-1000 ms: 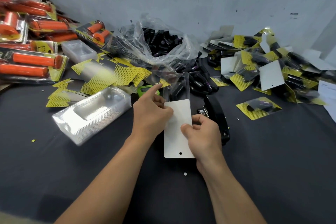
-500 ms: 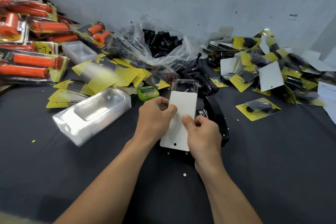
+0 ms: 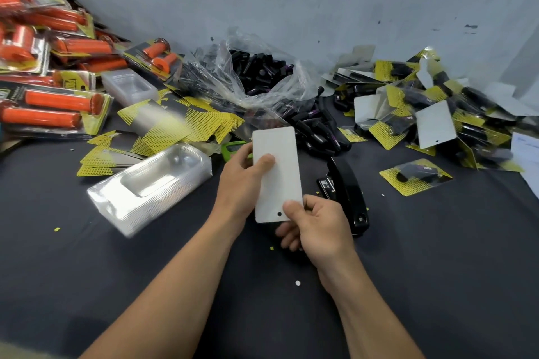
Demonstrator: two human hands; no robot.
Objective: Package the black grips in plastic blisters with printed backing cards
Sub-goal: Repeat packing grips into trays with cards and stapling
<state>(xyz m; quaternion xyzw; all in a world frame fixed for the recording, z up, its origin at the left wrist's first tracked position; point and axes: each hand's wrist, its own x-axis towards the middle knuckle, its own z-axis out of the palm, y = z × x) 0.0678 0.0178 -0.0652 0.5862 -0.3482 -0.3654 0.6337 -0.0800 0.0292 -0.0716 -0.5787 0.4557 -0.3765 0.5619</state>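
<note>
A backing card (image 3: pixel 277 172) shows its blank white back, with a small hang hole near its lower edge. My left hand (image 3: pixel 242 183) grips its left side, thumb pressed on the white face. My right hand (image 3: pixel 316 226) pinches the lower right corner by the hole. Whatever lies under the card is hidden. Loose black grips (image 3: pixel 264 71) fill an open clear plastic bag (image 3: pixel 233 67) at the back. A stack of empty plastic blisters (image 3: pixel 151 183) lies to the left, printed yellow cards (image 3: pixel 186 122) behind it.
A black stapler (image 3: pixel 345 192) lies just right of my hands. Finished black-grip packs (image 3: pixel 423 114) pile up at the right. Packed orange grips (image 3: pixel 52 90) are heaped at the far left. A green timer (image 3: pixel 232 148) peeks out behind my left hand.
The clear blister that stuck out beyond the card's far end is no longer visible; the card now covers it. Both hands lifted and straightened the card, and my right thumb moved to its lower corner.
</note>
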